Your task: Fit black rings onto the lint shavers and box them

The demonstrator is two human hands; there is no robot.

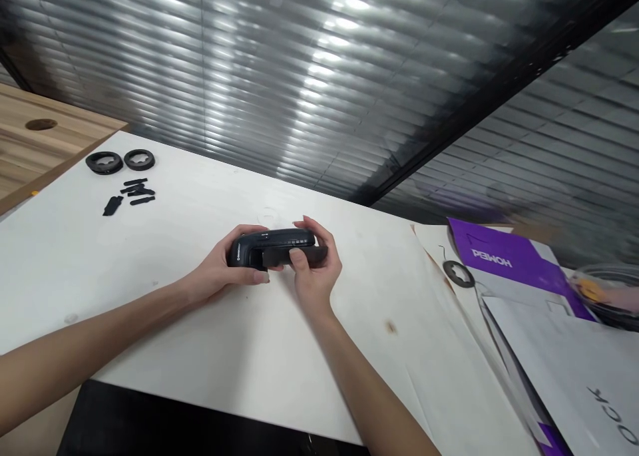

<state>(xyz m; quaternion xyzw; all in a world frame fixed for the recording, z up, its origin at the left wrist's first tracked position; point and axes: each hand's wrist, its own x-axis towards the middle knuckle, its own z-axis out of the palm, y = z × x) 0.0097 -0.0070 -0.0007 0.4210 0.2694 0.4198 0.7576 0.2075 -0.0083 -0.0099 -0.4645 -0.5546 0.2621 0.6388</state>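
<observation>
A black, curved plastic device [279, 235] with a small white logo on its left end is held over the white table, in the middle of the head view. My left hand [227, 259] is closed around that left end, thumb along the lower side. At the other end, my right hand [317, 269] grips the device too. Its thumb presses on a dark, flat part [312, 255] along the device's underside; whether this part is joined to the device I cannot tell. Fingers behind the device are mostly hidden.
Two black rings [140, 159] and several small black strips [142, 200] lie at the back left of the white table [200, 356]. To the right are a third black ring [458, 274], a purple and white box [504, 253] and a white printed box [574, 349]. A slatted blind stands behind.
</observation>
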